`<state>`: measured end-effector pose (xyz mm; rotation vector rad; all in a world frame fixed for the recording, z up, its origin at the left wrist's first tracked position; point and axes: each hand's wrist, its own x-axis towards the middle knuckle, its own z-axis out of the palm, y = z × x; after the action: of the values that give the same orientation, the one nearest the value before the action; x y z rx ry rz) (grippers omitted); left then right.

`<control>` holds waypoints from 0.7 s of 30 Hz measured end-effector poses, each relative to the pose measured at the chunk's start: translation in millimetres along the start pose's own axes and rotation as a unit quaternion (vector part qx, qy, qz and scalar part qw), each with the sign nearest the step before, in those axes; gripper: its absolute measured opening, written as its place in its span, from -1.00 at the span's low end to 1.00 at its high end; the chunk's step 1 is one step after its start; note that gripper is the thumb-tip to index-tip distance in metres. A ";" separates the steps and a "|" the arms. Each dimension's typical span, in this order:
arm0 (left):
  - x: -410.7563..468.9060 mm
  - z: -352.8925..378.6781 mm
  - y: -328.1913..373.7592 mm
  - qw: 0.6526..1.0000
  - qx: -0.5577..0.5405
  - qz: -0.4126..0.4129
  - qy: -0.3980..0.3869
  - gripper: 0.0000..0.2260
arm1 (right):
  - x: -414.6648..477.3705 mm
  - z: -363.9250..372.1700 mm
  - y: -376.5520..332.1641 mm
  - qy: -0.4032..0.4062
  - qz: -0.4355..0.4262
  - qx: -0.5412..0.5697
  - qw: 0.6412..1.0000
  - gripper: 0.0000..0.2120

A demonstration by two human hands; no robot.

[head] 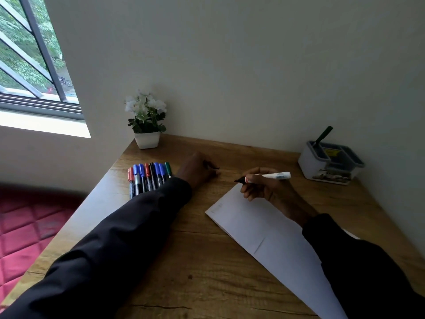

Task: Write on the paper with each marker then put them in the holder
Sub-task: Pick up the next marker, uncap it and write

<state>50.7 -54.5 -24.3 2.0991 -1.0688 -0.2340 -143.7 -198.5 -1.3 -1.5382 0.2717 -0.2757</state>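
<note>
White-barrelled marker [271, 176] is held in the right grip [259, 187], fingers curled round it just behind the exposed dark tip, at centre right of the frame. The tip is pointed left and lies at the top corner of the paper [264, 226]; whether it is touching the sheet cannot be told. The right forearm is laid across the paper.

Left of centre, the left grip [200, 169] is rested on the counter [195, 261] with its fingers curled, and a dark cap [214, 167], as it seems to be, is pinched at the fingertips. The paper is not touched by this grip.

Further left, a row of markers [149, 178] is laid side by side near the counter's edge, partly covered by the left sleeve. At the upper right, the holder [310, 164] is stood against the wall with one green marker [323, 135] already leaning in it. A potted plant [147, 139] is set in the far corner.

Several slips can be foreseen. With the tip so close to the corner, the counter could be marked if the stroke is begun off the sheet. The unpinned paper could be dragged by the writing arm, and fresh ink smeared under it. The markers could be rolled off the edge should the sleeve be drawn back carelessly.
</note>
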 end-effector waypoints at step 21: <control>-49.2 -24.4 2.4 0.975 0.040 0.143 -0.164 -0.77 | -4.1 21.6 23.2 0.011 -0.074 -0.176 0.982 -0.88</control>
<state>29.4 -4.9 -13.6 1.9875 -1.5832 -0.4103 -140.1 -176.4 -24.1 -1.9098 0.2317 -0.3784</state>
